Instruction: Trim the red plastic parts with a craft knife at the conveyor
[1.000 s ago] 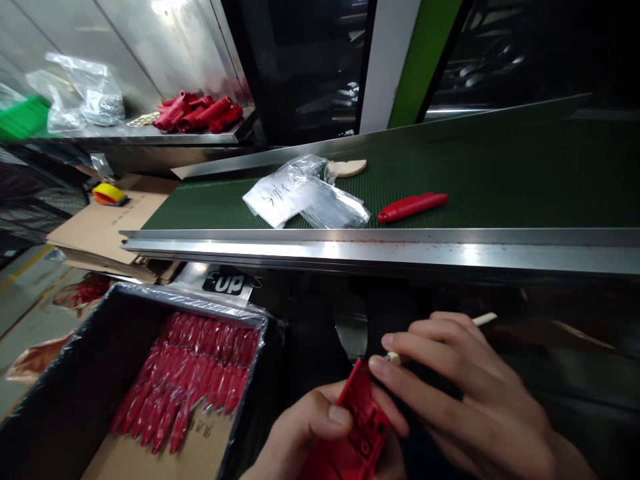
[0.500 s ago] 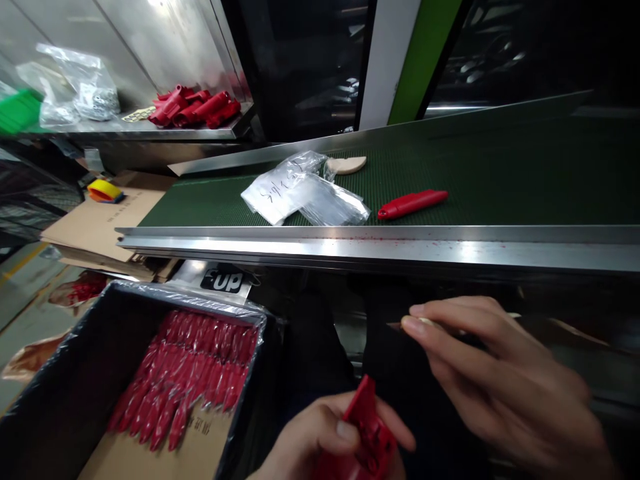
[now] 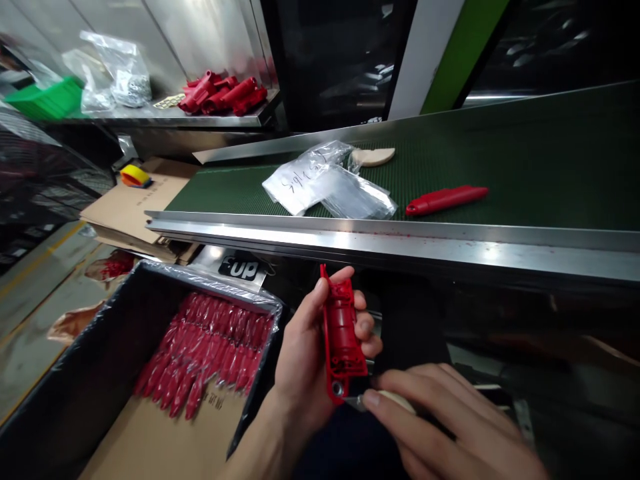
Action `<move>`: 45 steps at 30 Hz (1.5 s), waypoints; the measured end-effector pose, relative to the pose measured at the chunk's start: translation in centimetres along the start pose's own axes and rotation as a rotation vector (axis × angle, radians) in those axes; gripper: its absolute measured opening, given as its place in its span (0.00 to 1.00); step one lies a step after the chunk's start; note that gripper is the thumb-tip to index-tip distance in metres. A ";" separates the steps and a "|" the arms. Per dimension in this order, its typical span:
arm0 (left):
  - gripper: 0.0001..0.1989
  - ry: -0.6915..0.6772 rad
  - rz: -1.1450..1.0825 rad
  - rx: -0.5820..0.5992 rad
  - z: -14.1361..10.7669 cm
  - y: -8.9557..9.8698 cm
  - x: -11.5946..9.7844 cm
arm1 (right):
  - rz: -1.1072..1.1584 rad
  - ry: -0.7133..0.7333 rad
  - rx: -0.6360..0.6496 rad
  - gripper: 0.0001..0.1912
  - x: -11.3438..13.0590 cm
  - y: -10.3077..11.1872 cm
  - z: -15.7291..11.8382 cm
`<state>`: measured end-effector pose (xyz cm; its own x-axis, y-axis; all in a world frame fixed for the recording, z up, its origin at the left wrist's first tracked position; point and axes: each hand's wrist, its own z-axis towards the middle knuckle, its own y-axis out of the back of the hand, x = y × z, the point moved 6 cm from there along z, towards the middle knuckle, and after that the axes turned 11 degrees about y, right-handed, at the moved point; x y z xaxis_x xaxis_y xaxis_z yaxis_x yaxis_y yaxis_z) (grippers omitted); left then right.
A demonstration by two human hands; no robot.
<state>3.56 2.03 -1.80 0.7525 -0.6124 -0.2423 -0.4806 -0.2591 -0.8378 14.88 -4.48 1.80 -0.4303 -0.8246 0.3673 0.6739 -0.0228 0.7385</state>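
Observation:
My left hand (image 3: 310, 340) is wrapped round a red plastic housing (image 3: 344, 327), its hollow inner side facing up. A ring-shaped metal insert (image 3: 338, 388) sits in the housing's near end. In my right hand (image 3: 450, 420) is a small knife (image 3: 395, 400) with a pale handle, pinched between thumb and fingers. The short blade's tip is at the rim of the housing's near end; whether it touches I cannot tell. On the green belt above lies another red plastic piece (image 3: 447, 200), apart from both hands.
Left of my hands stands a lined box (image 3: 253, 303) with several bagged red parts. The belt's metal edge (image 3: 400, 240) runs across in front. Plastic bags (image 3: 330, 183) and a pale half-round piece (image 3: 374, 157) lie on the belt. Red parts (image 3: 223, 93) are heaped on the metal shelf.
My left hand has raised the red housing and turned its hollow side into view. My right hand has moved left and down, bringing the knife to the housing's near end. The camera view has shifted.

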 end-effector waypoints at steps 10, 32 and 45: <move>0.17 -0.003 0.023 -0.010 0.2 -0.2 -0.2 | -0.024 -0.036 -0.004 0.17 -0.6 0.2 0.9; 0.17 0.013 -0.094 0.005 1.3 2.1 -2.3 | -0.011 -0.015 -0.007 0.19 -1.4 -0.7 2.4; 0.21 -0.138 0.018 -0.428 -0.2 8.3 -6.3 | -0.742 -0.435 0.134 0.12 -24.3 13.3 1.8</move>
<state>-5.32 3.58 -7.11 0.7815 -0.5218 -0.3421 -0.6151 -0.5528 -0.5622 33.23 16.32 3.73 -0.9402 -0.3328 -0.0720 0.0636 -0.3793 0.9231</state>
